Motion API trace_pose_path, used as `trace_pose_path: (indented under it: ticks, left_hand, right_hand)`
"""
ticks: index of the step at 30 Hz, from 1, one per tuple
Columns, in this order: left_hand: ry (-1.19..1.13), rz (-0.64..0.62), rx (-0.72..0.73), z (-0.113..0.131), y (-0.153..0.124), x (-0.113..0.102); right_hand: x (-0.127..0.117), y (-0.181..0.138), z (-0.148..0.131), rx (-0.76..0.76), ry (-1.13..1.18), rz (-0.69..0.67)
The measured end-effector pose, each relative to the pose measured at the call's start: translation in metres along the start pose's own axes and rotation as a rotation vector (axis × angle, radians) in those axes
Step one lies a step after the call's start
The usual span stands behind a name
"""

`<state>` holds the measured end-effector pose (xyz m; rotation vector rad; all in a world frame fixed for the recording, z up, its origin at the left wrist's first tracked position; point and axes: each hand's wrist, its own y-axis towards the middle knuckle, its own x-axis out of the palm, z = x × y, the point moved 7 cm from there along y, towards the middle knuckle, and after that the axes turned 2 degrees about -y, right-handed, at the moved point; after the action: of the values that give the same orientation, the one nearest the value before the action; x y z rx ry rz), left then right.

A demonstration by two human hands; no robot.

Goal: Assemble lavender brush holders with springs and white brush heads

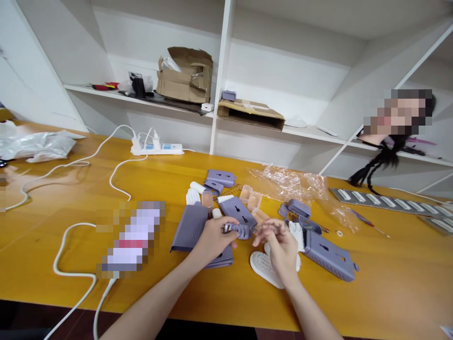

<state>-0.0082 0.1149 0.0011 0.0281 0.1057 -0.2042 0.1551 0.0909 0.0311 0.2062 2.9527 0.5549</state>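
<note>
My left hand (214, 238) is closed around a small purple plastic part (238, 230), held just above the orange table (53, 264). My right hand (278, 241) sits close to the right of it, fingers curled in a pinch; what they pinch is too small to make out. Under and around the hands lie several purple plastic pieces: a ribbed panel (189, 227), a slotted plate (238, 211), and a perforated tray (327, 256) to the right. A white oval ribbed piece (264, 270) lies under my right wrist.
Peach-coloured small cups (249, 197) and crumpled clear plastic wrap (295, 185) lie behind the parts. A white power strip (157, 149) with cables runs across the left of the table. Shelves hold cardboard boxes (186, 75). A long grey strip (385, 201) lies far right.
</note>
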Motion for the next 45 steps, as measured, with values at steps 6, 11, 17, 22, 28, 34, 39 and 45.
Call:
trace_pose_path:
  ticks: [6, 11, 17, 22, 28, 34, 39, 45]
  left_hand:
    - [-0.201, -0.078, -0.032, -0.002, -0.002, 0.008]
    - [-0.186, -0.112, -0.023, 0.000, -0.004, 0.011]
    - [-0.080, -0.055, 0.014, 0.000, -0.004, 0.011]
    - [-0.109, -0.045, -0.003, -0.006, -0.004, 0.013]
    - [-0.174, -0.043, -0.010, -0.012, -0.002, 0.013]
    - [-0.144, -0.017, -0.008, -0.012, -0.004, 0.012]
    - [-0.071, -0.020, 0.013, -0.010, -0.005, 0.012]
    - [-0.099, -0.042, -0.013, -0.014, -0.004, 0.012]
  right_hand:
    - [0.012, -0.011, -0.001, -0.133, -0.384, -0.109]
    - [0.023, -0.010, -0.008, -0.243, -0.495, -0.222]
    - [0.031, -0.013, -0.008, -0.355, -0.485, -0.278]
    - [0.034, -0.015, 0.000, -0.344, -0.530, -0.321]
    - [0.035, -0.014, 0.004, -0.352, -0.622, -0.307]
    - [0.037, -0.017, 0.002, -0.469, -0.777, -0.313]
    - [0.039, -0.020, 0.004, -0.497, -0.887, -0.335]
    - [0.043, -0.025, 0.002, -0.514, -0.943, -0.370]
